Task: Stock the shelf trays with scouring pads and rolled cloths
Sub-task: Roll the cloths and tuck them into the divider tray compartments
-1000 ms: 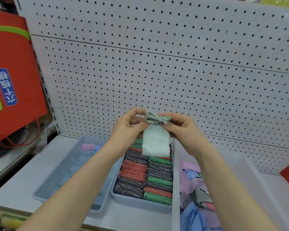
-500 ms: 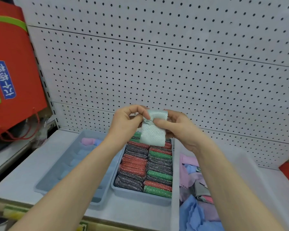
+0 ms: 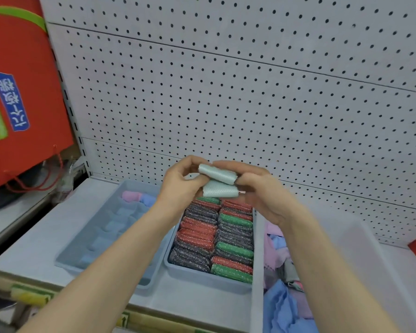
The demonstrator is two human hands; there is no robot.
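Observation:
A pale mint cloth (image 3: 217,181), partly rolled, is held above the middle tray. My left hand (image 3: 180,186) pinches its left end and my right hand (image 3: 257,188) pinches its right end. Below them the middle tray (image 3: 202,276) is packed with red, green and dark glittery scouring pads (image 3: 214,236) in two rows. The divided blue tray (image 3: 87,248) to the left holds a pink rolled cloth (image 3: 131,196) and a blue rolled cloth (image 3: 148,200) at its far end. My forearms cover the near right corner of that tray.
A white bin (image 3: 370,248) at the right holds loose pink, blue and grey cloths (image 3: 281,272). A white pegboard (image 3: 250,92) backs the shelf. A red bag (image 3: 17,92) hangs at the left. The shelf front edge (image 3: 142,318) carries yellow price labels.
The cloth hung down flat from my fingers a second ago; now it is rolled up most of the way between both hands, which have shifted slightly lower.

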